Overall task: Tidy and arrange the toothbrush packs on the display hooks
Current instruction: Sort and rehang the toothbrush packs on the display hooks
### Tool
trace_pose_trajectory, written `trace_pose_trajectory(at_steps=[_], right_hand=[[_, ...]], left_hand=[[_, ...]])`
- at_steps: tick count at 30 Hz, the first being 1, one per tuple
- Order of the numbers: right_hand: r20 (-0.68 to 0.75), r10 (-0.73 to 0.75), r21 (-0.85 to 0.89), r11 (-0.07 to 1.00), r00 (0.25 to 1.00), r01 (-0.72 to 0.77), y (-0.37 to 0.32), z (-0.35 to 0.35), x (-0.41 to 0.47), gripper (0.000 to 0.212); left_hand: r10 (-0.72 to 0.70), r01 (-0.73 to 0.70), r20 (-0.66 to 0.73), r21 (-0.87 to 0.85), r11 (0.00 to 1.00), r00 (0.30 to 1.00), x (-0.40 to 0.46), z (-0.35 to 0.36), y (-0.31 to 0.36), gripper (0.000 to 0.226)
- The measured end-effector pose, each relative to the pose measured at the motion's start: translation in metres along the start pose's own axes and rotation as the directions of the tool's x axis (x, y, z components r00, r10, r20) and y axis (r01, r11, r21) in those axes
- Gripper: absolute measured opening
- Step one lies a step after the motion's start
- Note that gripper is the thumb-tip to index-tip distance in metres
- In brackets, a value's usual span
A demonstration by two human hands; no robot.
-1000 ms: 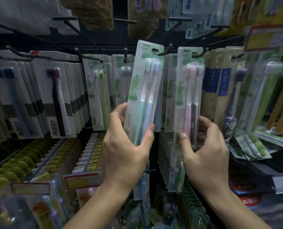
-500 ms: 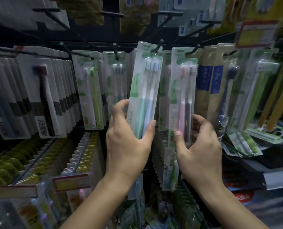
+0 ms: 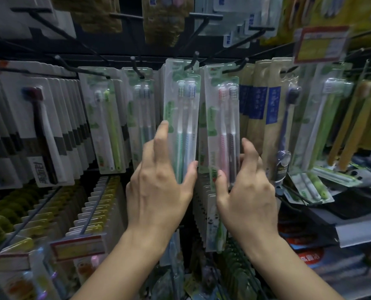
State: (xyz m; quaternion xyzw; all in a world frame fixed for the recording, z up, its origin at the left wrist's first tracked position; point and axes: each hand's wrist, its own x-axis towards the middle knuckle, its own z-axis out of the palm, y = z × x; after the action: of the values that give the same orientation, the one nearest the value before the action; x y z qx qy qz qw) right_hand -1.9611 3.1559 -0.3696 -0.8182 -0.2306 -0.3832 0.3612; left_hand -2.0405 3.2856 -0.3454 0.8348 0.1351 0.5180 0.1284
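Left hand (image 3: 158, 182) gripping the lower end of the green-and-blue toothbrush pack (image 3: 183, 118), now upright on its display hook (image 3: 191, 62) rather than tilted as a second ago. Right hand (image 3: 245, 187) pinching the pink-and-dark pack (image 3: 224, 126), hung just beside. Nearly seated; only straightening left. Tight quarters: neighbouring packs crowding both edges, little sideways room.
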Motion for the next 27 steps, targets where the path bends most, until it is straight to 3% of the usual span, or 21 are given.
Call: trace_pose_trajectory(at_steps=[9, 15, 18, 27], right_hand=[[0.061, -0.144, -0.094, 0.984, 0.988, 0.150, -0.001, 0.005, 0.004, 0.069], [0.085, -0.134, -0.058, 0.989, 0.987, 0.139, 0.002, 0.012, 0.005, 0.072], [0.097, -0.121, -0.055, 0.990, 0.988, 0.127, 0.002, 0.013, 0.006, 0.073], [0.131, -0.059, -0.086, 0.994, 0.990, 0.070, -0.004, 0.021, 0.016, 0.081]], left_hand=[[0.156, -0.154, -0.003, 0.117, 0.981, 0.988, 0.000, 0.010, -0.003, 0.075], [0.006, -0.005, 0.012, -0.077, 0.997, 1.000, 0.006, 0.018, -0.009, 0.070], [-0.019, 0.019, 0.001, -0.089, 0.996, 1.000, 0.012, 0.019, -0.009, 0.068], [0.157, -0.157, -0.048, 0.017, 0.988, 0.986, 0.024, 0.022, 0.002, 0.082]])
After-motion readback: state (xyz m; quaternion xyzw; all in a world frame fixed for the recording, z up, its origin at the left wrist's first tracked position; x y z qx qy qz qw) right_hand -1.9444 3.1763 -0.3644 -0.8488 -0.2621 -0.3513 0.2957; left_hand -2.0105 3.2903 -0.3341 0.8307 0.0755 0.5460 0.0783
